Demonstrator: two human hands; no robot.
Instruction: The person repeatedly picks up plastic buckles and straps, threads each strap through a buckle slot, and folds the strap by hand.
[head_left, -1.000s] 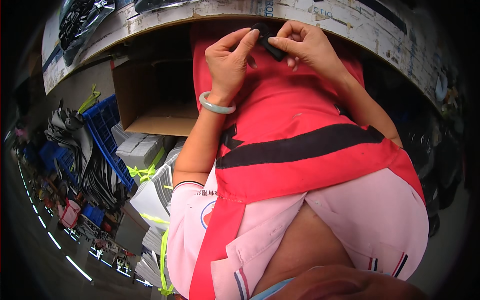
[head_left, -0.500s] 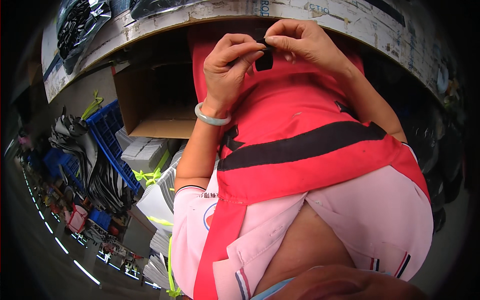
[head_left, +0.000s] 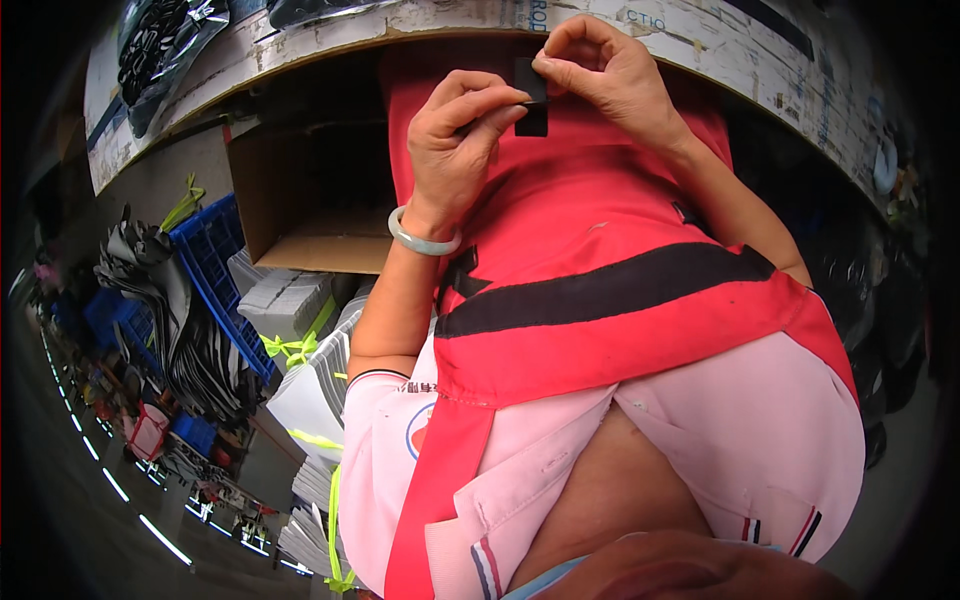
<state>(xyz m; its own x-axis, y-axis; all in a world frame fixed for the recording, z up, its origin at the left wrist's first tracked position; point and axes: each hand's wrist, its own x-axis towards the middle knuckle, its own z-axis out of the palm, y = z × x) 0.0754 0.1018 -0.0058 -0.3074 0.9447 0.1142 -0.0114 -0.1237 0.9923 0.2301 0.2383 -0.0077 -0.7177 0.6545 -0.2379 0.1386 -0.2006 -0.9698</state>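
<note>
Black small flat piece (head_left: 531, 97) sits pinched between both your hands, held up in front of the worktop (head_left: 700, 50) edge. Left hand (head_left: 462, 140) grips its lower left side with thumb and forefinger, right hand (head_left: 603, 72) pinches its top from the right. Red apron (head_left: 620, 330) below.

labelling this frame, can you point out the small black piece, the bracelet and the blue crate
small black piece (head_left: 532, 118): head view, its lower end below the fingertips.
pale green bracelet (head_left: 422, 240): head view, front of the band on the left wrist.
blue crate (head_left: 215, 262): head view, its slatted side wall.
</note>
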